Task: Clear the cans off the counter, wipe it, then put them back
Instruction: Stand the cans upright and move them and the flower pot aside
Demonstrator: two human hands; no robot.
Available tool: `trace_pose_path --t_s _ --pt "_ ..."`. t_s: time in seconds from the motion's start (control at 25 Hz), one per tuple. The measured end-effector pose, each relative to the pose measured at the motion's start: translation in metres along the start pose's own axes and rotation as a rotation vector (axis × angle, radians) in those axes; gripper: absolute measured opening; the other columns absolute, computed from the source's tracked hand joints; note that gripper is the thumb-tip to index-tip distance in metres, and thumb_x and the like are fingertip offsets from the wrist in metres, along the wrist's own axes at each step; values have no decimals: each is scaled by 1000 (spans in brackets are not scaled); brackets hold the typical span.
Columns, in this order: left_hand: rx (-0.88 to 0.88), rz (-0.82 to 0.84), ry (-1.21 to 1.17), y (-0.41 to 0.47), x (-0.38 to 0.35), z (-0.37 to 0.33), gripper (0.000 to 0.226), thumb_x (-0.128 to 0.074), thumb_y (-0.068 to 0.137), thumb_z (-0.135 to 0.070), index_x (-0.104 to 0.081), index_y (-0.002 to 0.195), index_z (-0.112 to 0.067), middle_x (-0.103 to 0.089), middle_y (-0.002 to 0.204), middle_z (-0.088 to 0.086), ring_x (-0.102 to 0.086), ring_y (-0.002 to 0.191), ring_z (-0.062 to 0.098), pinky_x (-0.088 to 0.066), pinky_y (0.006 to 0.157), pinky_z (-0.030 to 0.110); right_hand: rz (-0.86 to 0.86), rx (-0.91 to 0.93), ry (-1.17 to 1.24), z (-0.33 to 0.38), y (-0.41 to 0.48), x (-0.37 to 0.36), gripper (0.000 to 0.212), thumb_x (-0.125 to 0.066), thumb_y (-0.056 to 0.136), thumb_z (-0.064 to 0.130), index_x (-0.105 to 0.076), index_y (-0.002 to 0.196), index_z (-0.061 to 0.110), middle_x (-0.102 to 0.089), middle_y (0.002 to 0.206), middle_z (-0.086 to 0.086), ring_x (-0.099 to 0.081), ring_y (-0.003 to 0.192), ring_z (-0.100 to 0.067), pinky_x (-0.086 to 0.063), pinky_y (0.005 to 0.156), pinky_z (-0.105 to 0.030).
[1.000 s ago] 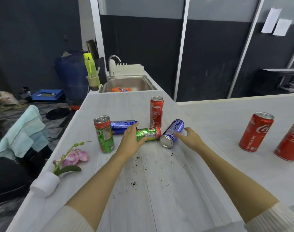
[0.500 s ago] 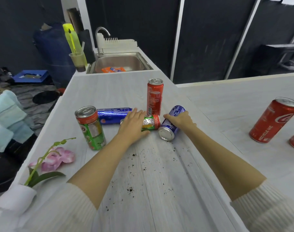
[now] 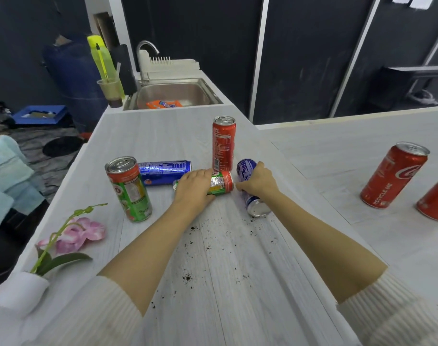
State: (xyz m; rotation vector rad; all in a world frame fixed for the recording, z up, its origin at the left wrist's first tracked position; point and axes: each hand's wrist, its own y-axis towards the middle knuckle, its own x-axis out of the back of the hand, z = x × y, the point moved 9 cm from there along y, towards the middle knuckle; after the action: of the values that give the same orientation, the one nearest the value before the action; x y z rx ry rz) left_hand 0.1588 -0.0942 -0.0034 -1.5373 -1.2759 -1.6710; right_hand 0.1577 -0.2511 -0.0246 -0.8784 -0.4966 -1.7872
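Observation:
On the white counter point(image 3: 163, 136), my left hand point(image 3: 195, 187) is closed over a green and red can point(image 3: 221, 183) that lies on its side. My right hand point(image 3: 259, 181) grips a blue can point(image 3: 249, 186), also lying down, its end pointing toward me. Just behind them a tall red can point(image 3: 224, 143) stands upright. Another blue can point(image 3: 164, 171) lies flat to the left, and a green and red can point(image 3: 129, 188) stands upright at the left. Dark crumbs point(image 3: 213, 243) are scattered on the counter between my forearms.
Two red cola cans point(image 3: 393, 174) stand on the adjoining counter at the right. A pink flower point(image 3: 75, 232) in a white holder sits at the near left edge. A steel sink point(image 3: 173, 94) with an orange packet lies at the far end. A blue cloth point(image 3: 8, 176) hangs at left.
Both hands moved forward and closed on the lying cans: the left over the green and red can, the right around the blue can. The view came closer and tilted down.

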Motion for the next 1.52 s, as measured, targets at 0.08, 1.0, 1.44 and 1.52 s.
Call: trace_pose_path --t_s 0.08,1.0,1.44,1.52 --pt "26 -24 -39 -5 6 -2 63 -63 81 -33 -36 134 -13 -52 131 8 -48 118 24 -36 97 34 -42 54 22 -1 -6 11 74 -77 69 21 -35 127 2 -50 125 -18 -53 109 -33 -49 79 -37" --pt "117 -16 -996 -28 18 -288 62 -71 75 -34 -40 123 -10 -56 127 10 -56 113 26 -46 91 37 -654 45 349 -203 -140 253 74 -82 63 9 -40 125 6 -52 127 -14 -52 116 -26 -42 85 -28" --pt "176 -28 -1098 -1 -23 -355 63 -70 77 -27 -37 126 -6 -52 132 14 -52 118 28 -44 95 37 -601 47 454 -268 -108 289 77 -79 66 6 -33 129 6 -42 132 -14 -46 121 -25 -42 88 -29" --pt "145 1 -1088 0 -23 -358 68 -70 77 -26 -32 131 -8 -49 135 13 -50 122 28 -42 98 37 -614 83 447 -258 -111 291 81 -77 70 5 -28 135 8 -34 137 -13 -41 125 -23 -40 92 -29"
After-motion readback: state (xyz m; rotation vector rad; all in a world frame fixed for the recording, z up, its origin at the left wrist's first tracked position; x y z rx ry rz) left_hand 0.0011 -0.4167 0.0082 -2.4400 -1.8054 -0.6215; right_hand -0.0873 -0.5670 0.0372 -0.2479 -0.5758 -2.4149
